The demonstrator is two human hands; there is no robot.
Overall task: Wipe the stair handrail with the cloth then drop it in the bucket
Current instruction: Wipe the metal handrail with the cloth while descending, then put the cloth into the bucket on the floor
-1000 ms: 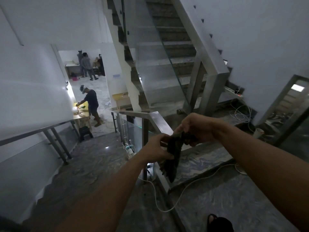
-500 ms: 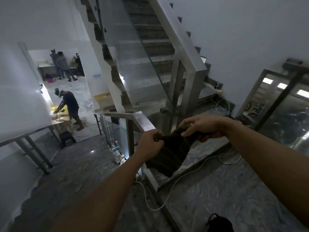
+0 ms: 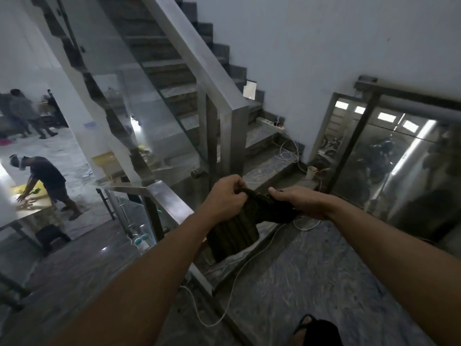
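Dark olive ribbed cloth (image 3: 234,231)

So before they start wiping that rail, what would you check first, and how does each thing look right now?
1. Cloth held securely: ok, the left hand and right hand both grip its top edge.
2. Cloth spread open for wiping: ok, it hangs partly unfolded between the hands.
3. Cloth on the handrail: not ok, it is held in the air beside it.
4. Handrail free of obstructions: ok, nothing lies on its top.
5. Footing: not ok, a white cable trails across the floor near the foot.
6. Bucket within reach: cannot tell, none is in view.
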